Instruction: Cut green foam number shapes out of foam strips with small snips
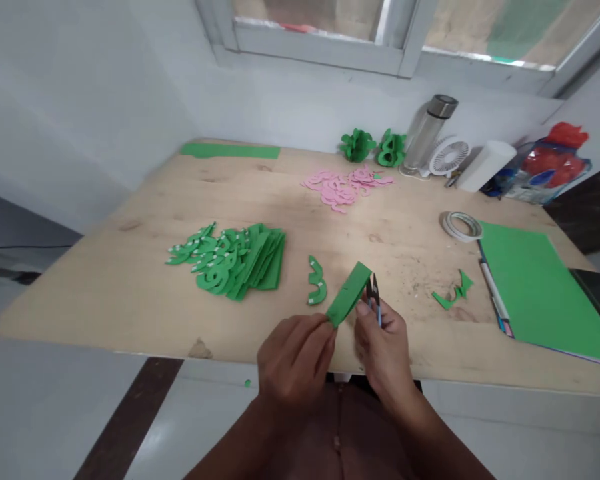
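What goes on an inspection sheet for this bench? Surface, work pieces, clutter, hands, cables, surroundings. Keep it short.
Surface: wooden table; worn patch at near edge; dark specks left of the green scraps.
Work pieces: green strip held; green cut-out on the table left of it; green pile farther left; pink cut-outs farther back.
Clutter: tape roll, green sheet; bottle and small fan at the back.
Left hand: pinches the strip's near end.
Right hand: holds snips by the strip's far end; contact unclear.
Cables: nothing certain; thin dark line at far left, unidentifiable.
Surroundings: white wall, window frame behind the table.
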`<state>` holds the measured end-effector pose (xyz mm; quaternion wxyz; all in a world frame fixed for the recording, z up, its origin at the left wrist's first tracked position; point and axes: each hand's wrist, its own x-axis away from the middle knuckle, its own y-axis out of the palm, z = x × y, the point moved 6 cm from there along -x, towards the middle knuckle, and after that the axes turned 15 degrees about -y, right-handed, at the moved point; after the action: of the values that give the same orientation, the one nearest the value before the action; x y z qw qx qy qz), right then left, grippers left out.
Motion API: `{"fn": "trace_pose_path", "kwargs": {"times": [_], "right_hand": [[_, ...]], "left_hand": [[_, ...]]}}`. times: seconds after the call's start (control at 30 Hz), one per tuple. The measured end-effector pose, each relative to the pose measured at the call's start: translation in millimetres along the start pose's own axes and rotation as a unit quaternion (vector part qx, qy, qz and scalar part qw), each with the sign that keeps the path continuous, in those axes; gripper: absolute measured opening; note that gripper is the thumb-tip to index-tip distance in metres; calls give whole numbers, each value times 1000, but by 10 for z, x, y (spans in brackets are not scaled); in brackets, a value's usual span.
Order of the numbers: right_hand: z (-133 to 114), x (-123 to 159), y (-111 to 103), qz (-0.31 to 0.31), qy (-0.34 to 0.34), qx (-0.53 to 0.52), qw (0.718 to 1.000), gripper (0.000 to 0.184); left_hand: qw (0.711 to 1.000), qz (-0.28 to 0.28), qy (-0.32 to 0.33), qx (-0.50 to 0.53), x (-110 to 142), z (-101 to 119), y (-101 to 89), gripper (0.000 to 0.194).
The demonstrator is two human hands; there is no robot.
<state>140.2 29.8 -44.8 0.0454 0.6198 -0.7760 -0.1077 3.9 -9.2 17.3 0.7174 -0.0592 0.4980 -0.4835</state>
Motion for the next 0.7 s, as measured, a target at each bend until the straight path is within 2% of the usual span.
{"fn": "trace_pose_path", "kwargs": {"times": [0.17, 0.33, 0.47, 0.53, 0.57, 0.6, 0.63, 0.7], "right_hand": [[-19, -63, -69, 57, -26, -37, 997, 40], [-2, -103, -147, 77, -26, 9, 997, 34], [33, -140, -167, 88, -4, 14, 996, 32], [49, -150, -164, 82, 21, 5, 996, 31], [53, -154, -159, 74, 35, 3, 997, 30], [50, -159, -150, 62, 45, 5, 997, 29], [40, -166, -138, 49, 50, 9, 998, 28], [1, -189, -110, 20, 41, 17, 999, 25]], "left_hand": [[999, -12, 38, 15, 25, 88, 179, 17], [999, -17, 44, 14, 17, 108, 219, 16], [998, -34, 32, 52, 67, 84, 181, 12], [994, -49, -30, 93, 28, -22, 130, 12], [987, -66, -92, 118, -16, -117, 120, 12], [970, -86, -184, 135, -63, -250, 127, 11], [942, -112, -271, 166, -101, -371, 152, 11], [853, -193, -404, 267, -151, -515, 271, 17]]}}
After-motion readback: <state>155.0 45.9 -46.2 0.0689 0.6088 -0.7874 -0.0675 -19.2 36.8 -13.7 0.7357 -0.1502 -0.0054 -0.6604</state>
